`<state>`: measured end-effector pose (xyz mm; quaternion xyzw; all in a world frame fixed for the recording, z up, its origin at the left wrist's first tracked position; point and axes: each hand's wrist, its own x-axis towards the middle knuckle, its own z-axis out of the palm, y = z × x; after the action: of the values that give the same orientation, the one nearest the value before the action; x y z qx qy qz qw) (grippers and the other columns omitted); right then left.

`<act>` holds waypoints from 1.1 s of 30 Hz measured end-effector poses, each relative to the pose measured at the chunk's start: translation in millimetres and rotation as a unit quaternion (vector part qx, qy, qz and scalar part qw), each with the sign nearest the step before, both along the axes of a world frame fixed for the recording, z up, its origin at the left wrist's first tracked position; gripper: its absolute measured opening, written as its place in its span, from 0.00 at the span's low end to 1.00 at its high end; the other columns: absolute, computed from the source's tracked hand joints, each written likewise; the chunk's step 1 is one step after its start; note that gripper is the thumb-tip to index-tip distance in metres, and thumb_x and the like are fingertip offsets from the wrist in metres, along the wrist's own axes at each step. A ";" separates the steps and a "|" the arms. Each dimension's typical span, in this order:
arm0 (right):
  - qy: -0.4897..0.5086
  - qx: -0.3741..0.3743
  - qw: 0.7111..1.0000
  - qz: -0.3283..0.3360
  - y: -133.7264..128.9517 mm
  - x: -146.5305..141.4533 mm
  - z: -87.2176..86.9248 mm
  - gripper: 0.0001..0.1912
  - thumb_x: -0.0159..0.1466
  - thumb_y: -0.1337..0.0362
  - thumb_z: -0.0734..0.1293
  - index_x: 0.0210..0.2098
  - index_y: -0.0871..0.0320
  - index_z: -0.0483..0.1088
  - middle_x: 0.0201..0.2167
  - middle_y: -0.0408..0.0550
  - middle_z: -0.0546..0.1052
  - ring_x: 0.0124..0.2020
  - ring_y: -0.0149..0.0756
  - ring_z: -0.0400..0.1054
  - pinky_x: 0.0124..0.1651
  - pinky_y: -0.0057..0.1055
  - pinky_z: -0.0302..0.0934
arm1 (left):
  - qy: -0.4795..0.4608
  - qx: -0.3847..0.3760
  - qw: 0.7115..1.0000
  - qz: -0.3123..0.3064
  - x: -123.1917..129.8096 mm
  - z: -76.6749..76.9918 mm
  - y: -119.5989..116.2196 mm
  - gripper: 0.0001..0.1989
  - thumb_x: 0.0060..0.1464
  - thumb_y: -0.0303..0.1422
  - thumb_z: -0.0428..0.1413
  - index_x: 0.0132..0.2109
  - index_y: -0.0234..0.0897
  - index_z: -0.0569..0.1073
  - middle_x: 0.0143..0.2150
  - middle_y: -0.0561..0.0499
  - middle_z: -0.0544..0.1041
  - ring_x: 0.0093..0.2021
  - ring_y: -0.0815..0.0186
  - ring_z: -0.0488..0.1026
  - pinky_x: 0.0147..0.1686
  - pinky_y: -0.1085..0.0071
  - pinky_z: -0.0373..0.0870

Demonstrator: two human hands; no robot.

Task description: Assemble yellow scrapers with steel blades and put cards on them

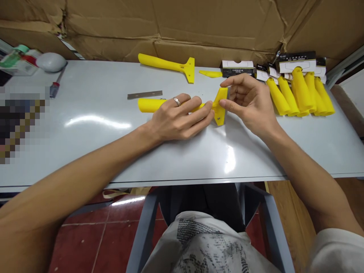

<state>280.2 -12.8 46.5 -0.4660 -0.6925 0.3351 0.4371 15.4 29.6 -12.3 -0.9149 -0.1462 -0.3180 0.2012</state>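
Note:
A yellow scraper [149, 105] lies on the grey table, its handle to the left and its flared head, with a small screw, to the right. My left hand [182, 117], wearing a ring, is wrapped over its handle and neck. The thumb and forefinger of my right hand [247, 100] pinch the head's right edge, where a thin strip shows. Behind my left hand lies a flat metal blade [145, 94]. A second yellow scraper [165, 64] rests farther back, beside a small yellow piece [211, 74].
Several yellow scrapers [303, 89] with black-and-white card sleeves [297, 62] are piled at the back right. Another sleeve [237, 69] lies behind my right hand. A screwdriver [55, 89] and a white rounded object [51, 61] sit at the left. Cardboard [170, 26] lines the back.

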 end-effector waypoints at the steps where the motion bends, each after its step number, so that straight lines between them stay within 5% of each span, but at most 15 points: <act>1: 0.009 -0.004 1.000 0.001 0.3 0.1 0.1 0.29 0.64 0.34 0.83 0.50 0.45 0.76 0.37 0.47 0.79 0.40 0.46 0.76 0.44 0.45 0.77 | 0.002 -0.001 1.000 -0.002 0.0 0.3 -0.3 0.14 0.77 0.29 0.57 0.61 0.48 0.83 0.59 0.46 0.87 0.51 0.50 0.89 0.41 0.51 0.86; 9: 0.099 0.033 0.994 0.015 10.1 0.9 -10.5 0.37 0.54 0.36 0.89 0.47 0.46 0.72 0.31 0.41 0.78 0.34 0.43 0.75 0.42 0.45 0.77 | 0.008 -0.159 0.987 0.033 5.6 10.7 -8.9 0.13 0.77 0.32 0.55 0.57 0.49 0.84 0.57 0.45 0.87 0.54 0.49 0.87 0.52 0.45 0.83; 17: 0.100 0.021 0.994 0.027 12.5 4.0 -14.8 0.33 0.63 0.38 0.86 0.55 0.46 0.73 0.41 0.46 0.86 0.43 0.43 0.81 0.48 0.42 0.80 | -0.098 -0.377 0.919 0.060 10.6 28.7 -14.7 0.08 0.69 0.42 0.66 0.50 0.47 0.85 0.49 0.44 0.85 0.59 0.42 0.84 0.62 0.35 0.76; 21: 0.094 -0.006 0.993 0.068 15.8 6.4 -17.2 0.27 0.63 0.38 0.86 0.47 0.49 0.79 0.44 0.48 0.88 0.46 0.44 0.83 0.51 0.44 0.83 | -0.124 -0.448 0.883 0.063 12.8 35.2 -17.0 0.11 0.62 0.42 0.70 0.49 0.46 0.85 0.51 0.42 0.85 0.63 0.39 0.82 0.64 0.36 0.72; 27: 0.097 0.016 0.992 0.073 14.8 4.3 -15.8 0.28 0.61 0.35 0.86 0.40 0.51 0.81 0.40 0.46 0.87 0.42 0.43 0.82 0.48 0.45 0.83 | -0.153 -0.492 0.853 0.085 16.5 41.4 -24.0 0.08 0.63 0.37 0.70 0.48 0.43 0.86 0.48 0.42 0.82 0.66 0.39 0.80 0.55 0.49 0.77; 33: 0.077 0.047 0.995 0.052 12.3 1.2 -17.0 0.32 0.59 0.28 0.83 0.38 0.50 0.81 0.36 0.46 0.83 0.34 0.39 0.75 0.41 0.42 0.78 | -0.177 -0.490 0.849 0.085 18.2 43.6 -25.1 0.12 0.61 0.39 0.70 0.49 0.42 0.87 0.43 0.43 0.81 0.60 0.39 0.83 0.53 0.45 0.79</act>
<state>281.4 -0.5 29.5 -0.3807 -0.6952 0.3594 0.4924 33.6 4.4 31.3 -0.8070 -0.3934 -0.3429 -0.2765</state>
